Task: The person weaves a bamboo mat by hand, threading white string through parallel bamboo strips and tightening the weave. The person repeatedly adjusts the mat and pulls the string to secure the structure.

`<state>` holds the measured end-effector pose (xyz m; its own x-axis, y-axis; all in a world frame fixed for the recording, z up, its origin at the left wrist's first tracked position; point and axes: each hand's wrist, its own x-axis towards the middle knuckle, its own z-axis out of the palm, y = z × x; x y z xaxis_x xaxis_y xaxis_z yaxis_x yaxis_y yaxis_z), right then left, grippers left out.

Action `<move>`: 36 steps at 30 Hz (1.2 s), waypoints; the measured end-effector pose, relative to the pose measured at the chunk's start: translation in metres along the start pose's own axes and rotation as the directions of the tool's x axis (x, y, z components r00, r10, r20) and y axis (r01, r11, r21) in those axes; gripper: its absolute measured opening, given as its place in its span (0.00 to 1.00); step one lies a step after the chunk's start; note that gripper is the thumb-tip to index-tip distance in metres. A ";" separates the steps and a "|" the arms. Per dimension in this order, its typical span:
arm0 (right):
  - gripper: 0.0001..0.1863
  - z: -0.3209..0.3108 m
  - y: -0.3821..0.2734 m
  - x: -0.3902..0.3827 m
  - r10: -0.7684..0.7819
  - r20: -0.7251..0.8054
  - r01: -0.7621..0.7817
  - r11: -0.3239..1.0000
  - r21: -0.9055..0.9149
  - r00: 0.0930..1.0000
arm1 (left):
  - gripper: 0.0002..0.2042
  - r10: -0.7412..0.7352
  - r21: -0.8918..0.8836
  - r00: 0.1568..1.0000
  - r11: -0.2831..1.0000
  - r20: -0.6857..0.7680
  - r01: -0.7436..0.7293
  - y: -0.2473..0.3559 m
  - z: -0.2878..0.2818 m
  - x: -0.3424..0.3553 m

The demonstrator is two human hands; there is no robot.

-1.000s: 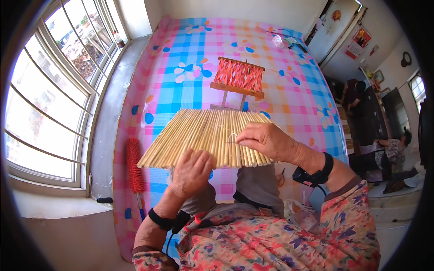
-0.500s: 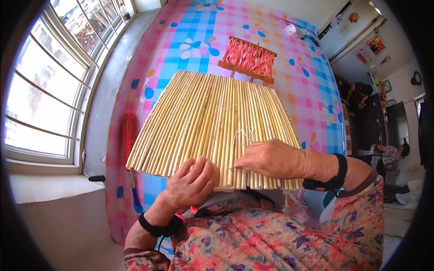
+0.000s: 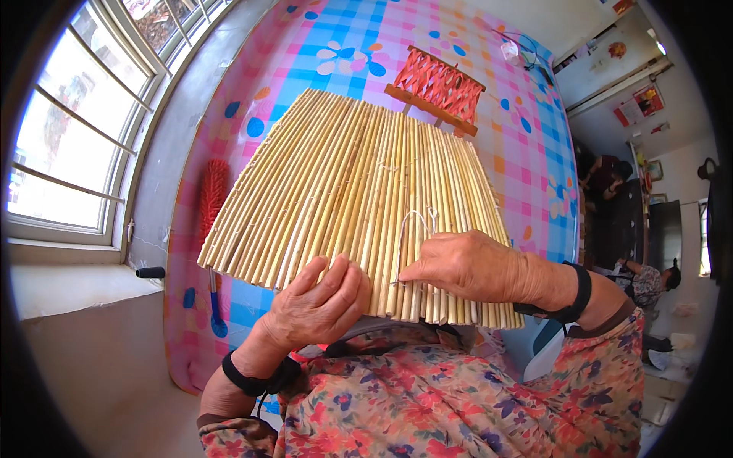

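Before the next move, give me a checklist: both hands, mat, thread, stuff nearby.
1. Left hand on the near edge of the stalk mat: ok.
2. Right hand over the mat, fingertips drawn together: ok. What they pinch: cannot tell, too small.
3. White thread taut: not ok, it arcs loosely over the stalks.
4. Red-wound wooden frame away from both hands: ok, beyond the mat's far edge.
5. Red brush away from both hands: ok, left of the mat.
6. Mat's underside: cannot tell, hidden.
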<state>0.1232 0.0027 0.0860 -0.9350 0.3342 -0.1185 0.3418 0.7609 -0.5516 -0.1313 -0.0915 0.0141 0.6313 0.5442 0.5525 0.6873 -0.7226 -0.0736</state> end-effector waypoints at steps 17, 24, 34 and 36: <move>0.11 -0.006 -0.003 0.005 -0.002 0.050 -0.002 0.996 0.084 0.999 | 0.10 -0.014 -0.013 1.000 1.000 -0.009 0.013 0.003 -0.002 -0.001; 0.11 -0.010 -0.004 0.010 0.008 0.124 -0.023 0.993 0.119 0.992 | 0.10 -0.004 -0.008 1.000 1.000 -0.005 0.004 0.003 -0.003 -0.001; 0.06 -0.047 -0.039 0.038 0.097 0.405 0.019 0.962 -0.273 0.909 | 0.12 0.040 -0.016 0.999 0.999 -0.018 -0.041 -0.001 -0.008 0.006; 0.04 -0.051 -0.044 0.045 0.072 0.420 0.058 0.956 -0.289 0.905 | 0.12 0.055 -0.038 0.998 0.998 -0.024 -0.056 -0.002 -0.010 0.007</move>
<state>0.0704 0.0126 0.1472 -0.8610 0.1233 -0.4934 0.2992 0.9073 -0.2954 -0.1318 -0.0907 0.0262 0.6591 0.4935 0.5675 0.6370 -0.7675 -0.0723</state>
